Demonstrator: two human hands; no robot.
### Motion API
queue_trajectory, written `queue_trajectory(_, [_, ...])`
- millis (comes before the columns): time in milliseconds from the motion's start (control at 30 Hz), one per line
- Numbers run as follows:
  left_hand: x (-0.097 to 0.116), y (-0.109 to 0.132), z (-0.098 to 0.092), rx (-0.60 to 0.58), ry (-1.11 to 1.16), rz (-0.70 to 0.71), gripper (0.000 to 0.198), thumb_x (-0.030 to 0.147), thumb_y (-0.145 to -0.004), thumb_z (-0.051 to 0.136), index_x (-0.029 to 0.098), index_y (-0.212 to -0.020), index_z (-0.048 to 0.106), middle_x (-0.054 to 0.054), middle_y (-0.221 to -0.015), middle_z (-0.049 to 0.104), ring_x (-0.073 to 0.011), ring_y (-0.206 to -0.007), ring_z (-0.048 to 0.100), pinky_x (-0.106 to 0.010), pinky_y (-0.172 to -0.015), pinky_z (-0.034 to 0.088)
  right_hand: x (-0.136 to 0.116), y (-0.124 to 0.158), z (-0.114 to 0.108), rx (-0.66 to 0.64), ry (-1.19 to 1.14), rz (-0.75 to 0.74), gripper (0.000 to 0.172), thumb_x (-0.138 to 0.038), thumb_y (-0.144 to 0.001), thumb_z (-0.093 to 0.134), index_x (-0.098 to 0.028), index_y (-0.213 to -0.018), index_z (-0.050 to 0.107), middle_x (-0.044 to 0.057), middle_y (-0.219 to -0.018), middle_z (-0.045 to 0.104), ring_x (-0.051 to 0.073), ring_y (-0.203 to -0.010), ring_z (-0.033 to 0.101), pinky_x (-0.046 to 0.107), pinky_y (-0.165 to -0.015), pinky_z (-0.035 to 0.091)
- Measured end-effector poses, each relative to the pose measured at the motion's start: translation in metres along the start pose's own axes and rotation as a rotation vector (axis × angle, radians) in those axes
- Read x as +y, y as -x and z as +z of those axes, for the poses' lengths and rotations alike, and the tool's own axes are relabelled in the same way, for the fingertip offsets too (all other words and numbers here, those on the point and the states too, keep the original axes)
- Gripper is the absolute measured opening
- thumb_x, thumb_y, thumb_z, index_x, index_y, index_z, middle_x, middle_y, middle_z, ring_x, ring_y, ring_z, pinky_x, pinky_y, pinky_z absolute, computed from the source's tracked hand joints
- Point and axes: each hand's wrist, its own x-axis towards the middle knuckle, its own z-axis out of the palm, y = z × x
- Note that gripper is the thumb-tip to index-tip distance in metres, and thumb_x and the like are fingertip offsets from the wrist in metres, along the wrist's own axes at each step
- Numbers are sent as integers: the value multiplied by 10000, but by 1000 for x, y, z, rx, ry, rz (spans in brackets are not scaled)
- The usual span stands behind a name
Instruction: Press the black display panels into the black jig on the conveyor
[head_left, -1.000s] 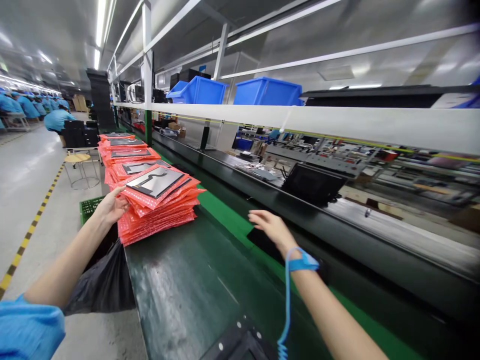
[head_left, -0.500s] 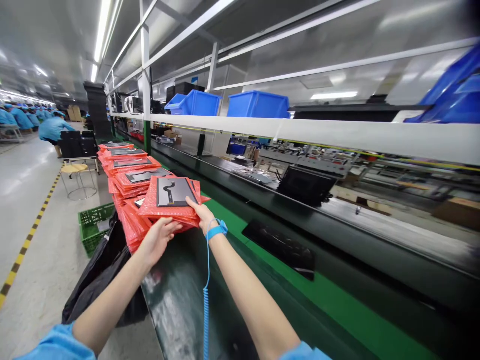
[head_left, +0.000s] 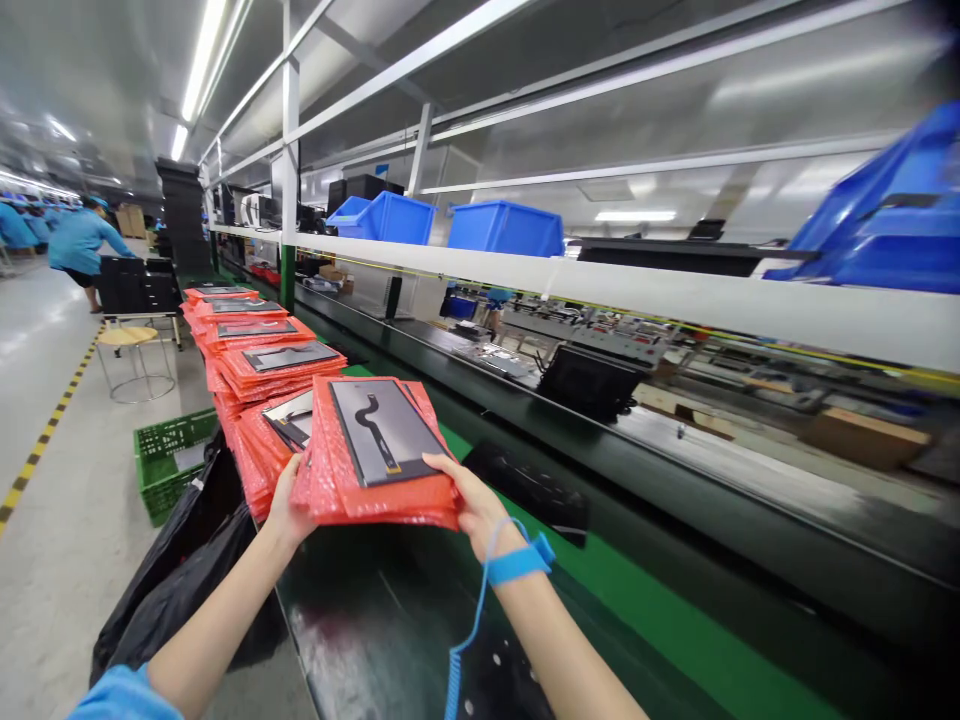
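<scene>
Both of my hands hold a stack of red bubble-wrap bags (head_left: 420, 498), with a grey display panel (head_left: 386, 425) lying on top, its dark flex cable curving across the back. My left hand (head_left: 291, 502) grips the stack's near left corner, fingers partly hidden beneath it. At the near right corner, my right hand (head_left: 474, 500) is closed on the bags, its thumb over the panel's edge. A blue wrist strap (head_left: 519, 563) with a coiled cord circles my right wrist. Beyond, more red bag stacks (head_left: 281, 372) topped with panels line the bench.
A black glossy panel (head_left: 529, 490) lies on the green strip right of my hands. Left of the bench are a green crate (head_left: 169, 465), a black bag (head_left: 176, 560) and a round stool (head_left: 126, 337). Blue bins (head_left: 506, 228) sit on the shelf. A person (head_left: 81, 240) bends at far left.
My left hand has closed on the left side of the bag stack. The stack has come off the pile toward me and slightly right, with my right hand still on it.
</scene>
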Motion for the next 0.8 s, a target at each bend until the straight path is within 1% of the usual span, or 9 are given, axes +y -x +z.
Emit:
queue_trajectory(67, [-8,3,10,-44,-45,-47,456,526,-863,555,162,-1116,665,-125,-1057,734,-310,-1101,670,-450,-983,526,11,27,-21,15,22,-8,319,-428,-676,765,-211,-903,710,64,-787,744,266,-734,713,386,-703,580])
queue_trajectory(133, [-21,7,19,-81,-107,-84,508,536,-801,665,150,-1130,671,-140,-1052,736,-339,-1091,672,-465,-966,537,23,49,-40,34,59,-15,348,-413,-613,808,-197,-871,719,67,-804,747,267,-744,711,379,-723,570])
queue_trajectory(233, [-44,11,28,-99,-213,-72,524,366,-668,846,175,-1126,679,-117,-1091,735,-333,-1088,675,-434,-978,533,35,71,-63,66,129,-37,398,-392,-519,866,-181,-826,725,61,-793,742,271,-757,702,383,-752,554])
queue_trajectory(367, [-62,9,34,-114,-335,-18,496,274,-583,898,192,-1038,719,-98,-1095,738,-334,-1106,665,-430,-1013,506,47,75,-80,130,237,-97,398,-377,-448,912,-181,-730,711,32,-695,709,261,-721,676,406,-768,537])
queue_trajectory(467, [-63,3,40,-184,-412,2,413,274,-564,905,179,-936,753,-107,-1013,754,-354,-1063,679,-467,-1013,504,57,68,-83,177,301,-168,374,-378,-432,928,-185,-638,681,31,-666,696,262,-716,664,426,-796,529])
queue_trajectory(567, [-64,-3,49,-221,-457,51,391,301,-565,904,200,-912,757,-90,-989,759,-355,-1038,688,-495,-1025,495,68,65,-79,215,310,-257,398,-400,-482,918,-209,-766,717,39,-806,734,282,-829,676,444,-864,518])
queue_trajectory(633, [-67,-5,55,-195,-471,103,376,343,-596,888,209,-918,747,-94,-1000,756,-359,-1062,678,-504,-1039,480,72,65,-75,236,309,-305,372,-413,-527,904,-217,-785,720,45,-828,739,291,-847,681,457,-876,517])
queue_trajectory(733, [-70,-9,64,-144,-477,206,406,444,-685,821,213,-1001,713,-111,-1113,726,-353,-1172,626,-478,-1080,442,71,66,-67,280,307,-371,316,-431,-590,880,-216,-762,726,66,-837,744,310,-874,687,473,-894,514])
queue_trajectory(800, [-68,-11,70,-150,-477,278,485,495,-719,784,213,-1098,673,-112,-1207,689,-336,-1245,578,-441,-1106,416,67,64,-60,317,295,-424,344,-441,-612,871,-228,-851,747,76,-975,753,322,-998,675,475,-967,484])
